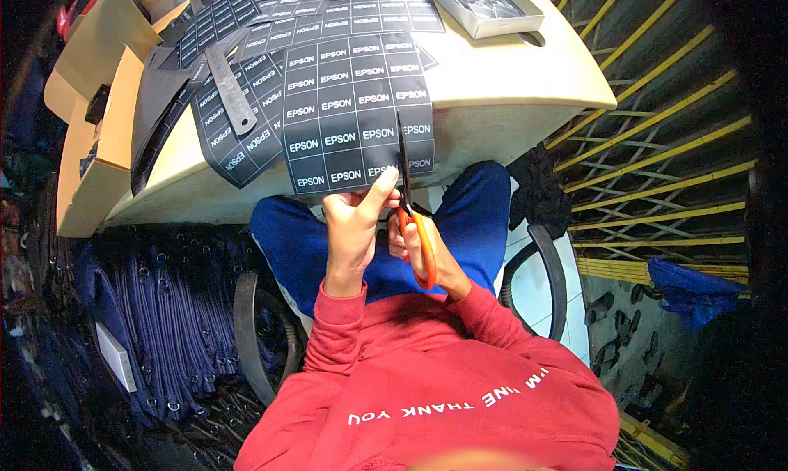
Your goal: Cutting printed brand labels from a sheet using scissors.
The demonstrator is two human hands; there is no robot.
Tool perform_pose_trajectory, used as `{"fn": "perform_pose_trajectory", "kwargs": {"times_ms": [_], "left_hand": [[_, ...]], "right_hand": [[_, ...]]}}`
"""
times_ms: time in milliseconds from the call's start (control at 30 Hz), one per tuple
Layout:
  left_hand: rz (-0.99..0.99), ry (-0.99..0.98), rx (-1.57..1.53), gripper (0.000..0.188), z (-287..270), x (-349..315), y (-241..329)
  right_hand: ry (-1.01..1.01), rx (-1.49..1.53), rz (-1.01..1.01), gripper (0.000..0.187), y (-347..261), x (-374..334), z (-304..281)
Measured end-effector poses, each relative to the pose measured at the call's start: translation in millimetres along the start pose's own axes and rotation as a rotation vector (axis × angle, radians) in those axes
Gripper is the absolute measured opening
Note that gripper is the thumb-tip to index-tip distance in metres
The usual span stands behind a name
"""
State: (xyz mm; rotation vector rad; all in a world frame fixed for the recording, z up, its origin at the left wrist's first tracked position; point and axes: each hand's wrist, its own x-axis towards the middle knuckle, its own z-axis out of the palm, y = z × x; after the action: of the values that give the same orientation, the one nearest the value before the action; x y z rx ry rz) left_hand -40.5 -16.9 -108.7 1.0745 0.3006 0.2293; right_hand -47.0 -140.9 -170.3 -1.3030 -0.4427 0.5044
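Observation:
A black sheet [336, 126] printed with a grid of white-lettered labels hangs over the table's near edge. My left hand [355, 229] pinches its lower edge, thumb on top and fingers underneath. Scissors [427, 257] with orange handles are in my right hand [443, 261], just right of the left one. Their dark blades point away from me and lie along a grid line near the sheet's right side, with the narrow right-hand column beside them. How far the cut runs is hard to make out. My right fingers are partly hidden behind the handles.
More label sheets [328, 19] overlap on the table [484, 77], with a metal ruler [229, 89] across them. An open white box [484, 9] of dark pieces sits far right, and a cardboard box [115, 118] far left. Dark blue straps [176, 331] hang below left; a yellow-barred gate [657, 142] stands right.

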Motion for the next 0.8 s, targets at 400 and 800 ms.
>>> {"fn": "perform_pose_trajectory", "kwargs": {"times_ms": [400,800], "left_hand": [[-0.004,-0.003,-0.018,0.02,2.6,-1.2,-0.3],[0.022,0.015,-0.043,0.011,3.9,-0.5,-1.1]], "right_hand": [[0.076,0.101,0.07,0.047,1.6,0.3,5.6],[0.088,0.097,0.074,0.045,2.9,-1.7,6.3]]}}
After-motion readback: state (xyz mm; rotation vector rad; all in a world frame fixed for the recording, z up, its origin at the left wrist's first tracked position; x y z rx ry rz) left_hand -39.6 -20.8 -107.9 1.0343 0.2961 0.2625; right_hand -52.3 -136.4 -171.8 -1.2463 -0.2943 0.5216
